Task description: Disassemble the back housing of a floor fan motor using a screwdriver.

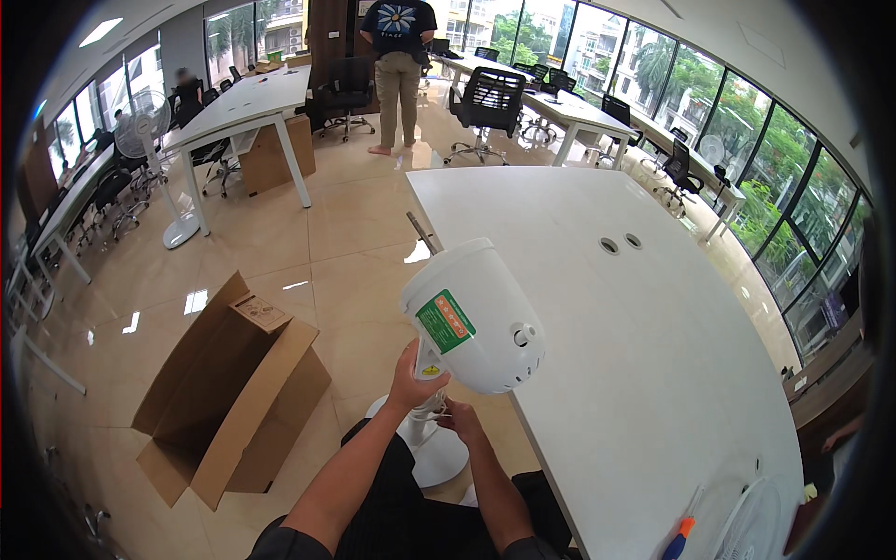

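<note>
A white fan motor housing with a green and orange label and a thin metal shaft stands upright in front of me. My left hand is wrapped round the neck just below the housing. Lower down, my right hand has its fingers closed at a thin white cord beside the pole; its fingertips are partly hidden. Below both hands the round white fan base rests on the floor, partly covered by my arms and legs.
A white table lies to my right, bearing a screwdriver and a fan grille at its near end. An open cardboard box is on the floor at left. Farther off are a standing person, desks, chairs and a white stand fan.
</note>
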### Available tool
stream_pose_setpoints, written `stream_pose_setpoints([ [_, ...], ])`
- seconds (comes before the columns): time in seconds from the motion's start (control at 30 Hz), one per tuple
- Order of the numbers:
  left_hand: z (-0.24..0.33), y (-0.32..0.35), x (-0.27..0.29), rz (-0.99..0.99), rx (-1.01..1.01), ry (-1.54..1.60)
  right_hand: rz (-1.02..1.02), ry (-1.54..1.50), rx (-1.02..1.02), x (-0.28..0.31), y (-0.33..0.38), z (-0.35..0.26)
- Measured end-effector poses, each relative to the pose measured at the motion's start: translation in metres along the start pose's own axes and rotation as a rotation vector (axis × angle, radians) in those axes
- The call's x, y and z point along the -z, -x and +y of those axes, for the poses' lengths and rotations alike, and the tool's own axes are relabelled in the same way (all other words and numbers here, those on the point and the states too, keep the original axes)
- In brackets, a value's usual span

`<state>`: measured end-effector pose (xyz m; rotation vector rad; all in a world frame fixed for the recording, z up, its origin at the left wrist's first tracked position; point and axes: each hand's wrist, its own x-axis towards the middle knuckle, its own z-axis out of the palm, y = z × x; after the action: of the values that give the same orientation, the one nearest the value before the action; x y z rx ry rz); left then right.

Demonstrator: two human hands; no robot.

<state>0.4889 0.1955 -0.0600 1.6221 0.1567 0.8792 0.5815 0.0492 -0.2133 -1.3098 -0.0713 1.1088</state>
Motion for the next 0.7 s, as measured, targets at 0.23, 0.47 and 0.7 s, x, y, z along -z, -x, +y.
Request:
stream_pose_setpoints([
  [0.23, -0.010, 0.000, -0.001, 0.013, -0.006, 0.000, -0.082, -0.134, 0.150, -0.003, 0.003, -0.001],
  [0.47, -0.006, -0.003, -0.003, 0.008, 0.007, -0.018, -0.094, -0.068, 0.075, 0.000, -0.001, 0.003],
  [0.7, -0.008, 0.007, 0.001, 0.015, 0.021, -0.024, -0.001, 0.026, 0.270, -0.002, -0.002, 0.013],
])
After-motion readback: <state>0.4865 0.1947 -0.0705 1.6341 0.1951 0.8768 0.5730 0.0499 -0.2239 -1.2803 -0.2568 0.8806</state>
